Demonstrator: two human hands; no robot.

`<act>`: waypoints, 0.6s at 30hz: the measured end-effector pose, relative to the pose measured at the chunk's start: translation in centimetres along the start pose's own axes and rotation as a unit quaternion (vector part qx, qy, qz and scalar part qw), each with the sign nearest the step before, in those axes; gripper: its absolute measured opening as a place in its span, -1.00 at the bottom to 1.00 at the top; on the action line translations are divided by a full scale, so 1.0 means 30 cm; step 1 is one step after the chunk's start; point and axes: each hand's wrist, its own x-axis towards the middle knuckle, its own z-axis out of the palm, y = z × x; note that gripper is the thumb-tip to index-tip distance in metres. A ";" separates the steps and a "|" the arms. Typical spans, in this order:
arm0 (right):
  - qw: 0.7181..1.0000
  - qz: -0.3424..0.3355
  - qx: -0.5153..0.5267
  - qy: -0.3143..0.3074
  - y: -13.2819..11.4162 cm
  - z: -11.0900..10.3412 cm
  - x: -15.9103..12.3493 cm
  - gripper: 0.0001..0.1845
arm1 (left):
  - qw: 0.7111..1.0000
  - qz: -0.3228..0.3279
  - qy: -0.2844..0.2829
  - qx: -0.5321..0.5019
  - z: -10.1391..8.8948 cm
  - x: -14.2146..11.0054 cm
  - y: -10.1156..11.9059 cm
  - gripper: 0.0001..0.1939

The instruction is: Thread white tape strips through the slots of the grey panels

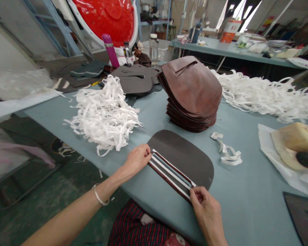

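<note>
Dark panel (182,152) on the surface (248,201), slotted edge (170,171) pinched.
I see its long axis run far-left to near-right, left fingers (145,150) closed at the far end, right fingers (198,196) at the near.

I see through one head-worn camera, facing forward and slanting down onto the surface (248,194). It looks from above the near side of the brown stack (195,90), close to both hands (206,208) in front of that stack, and reaches a second surface (213,48) beyond it.
</note>
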 end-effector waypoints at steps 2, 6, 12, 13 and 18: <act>1.000 0.009 0.003 -0.020 0.000 -0.010 -0.001 -0.67 | 0.996 0.063 0.047 0.043 0.020 -0.028 0.014 -0.86; 0.999 0.028 -0.008 -0.037 -0.013 -0.024 -0.006 -0.72 | 0.972 0.162 0.102 0.138 0.050 -0.091 0.015 -0.77; 0.997 0.062 -0.041 -0.013 -0.030 -0.017 -0.005 -0.80 | 0.945 0.240 0.049 0.218 0.051 -0.163 -0.015 -0.47; 0.997 0.065 -0.044 -0.012 -0.030 -0.016 -0.004 -0.81 | 0.938 0.247 0.045 0.238 0.052 -0.172 -0.015 -0.41; 0.995 0.074 -0.059 -0.008 -0.037 -0.015 0.000 -0.85 | 0.922 0.242 0.038 0.301 0.063 -0.194 0.006 -0.31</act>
